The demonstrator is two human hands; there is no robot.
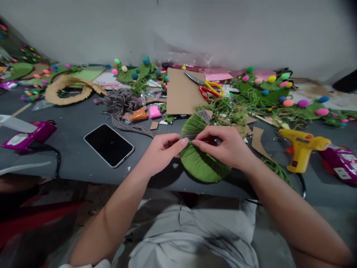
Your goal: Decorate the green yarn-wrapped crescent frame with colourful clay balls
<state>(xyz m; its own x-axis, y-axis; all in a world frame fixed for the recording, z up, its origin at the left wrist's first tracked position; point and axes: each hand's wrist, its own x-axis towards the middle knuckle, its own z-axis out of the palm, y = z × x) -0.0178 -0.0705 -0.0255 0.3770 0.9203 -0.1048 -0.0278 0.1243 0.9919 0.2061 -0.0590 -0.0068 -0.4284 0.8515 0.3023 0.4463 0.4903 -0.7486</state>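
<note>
Pinching the green ring (206,169) at its left rim with the left grip (164,150). Closing thumb and finger of the right grip (225,145) over the ring, just below its grey yarn (187,132); too small to tell whether on a strand. Lying between the 2 grips, near the front edge of the grey worktop (72,165). Backed by a pale wall (111,29). Bordered behind by card (182,95) with scissors (206,85), left by a phone (109,145), right by a yellow glue gun (302,147). Showing grey surface between phone and front edge.
</note>
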